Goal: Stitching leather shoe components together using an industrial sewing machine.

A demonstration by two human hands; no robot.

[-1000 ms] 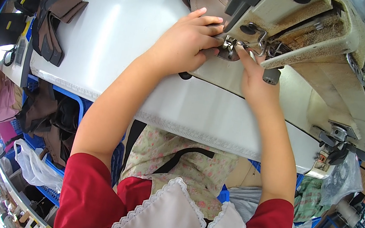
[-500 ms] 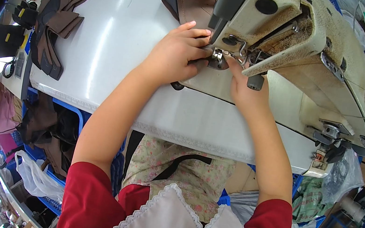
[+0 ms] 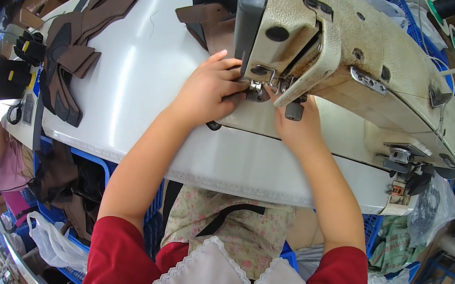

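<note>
Fingers of the left hand [image 3: 209, 93] are partly spread, palm down, beside the presser foot [image 3: 256, 87], near the brown piece [image 3: 213, 29] lying behind on the white table [image 3: 148, 80]. The right hand [image 3: 299, 123] reaches under the sewing machine [image 3: 368, 63], index finger extended toward the foot; whether it grips anything, I can't tell from here.

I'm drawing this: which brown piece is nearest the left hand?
The brown piece beyond it, partly behind the sewing machine; the other brown pieces lie farther left.

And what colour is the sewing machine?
The sewing machine is cream with brownish stains; best seen in the head view.
</note>
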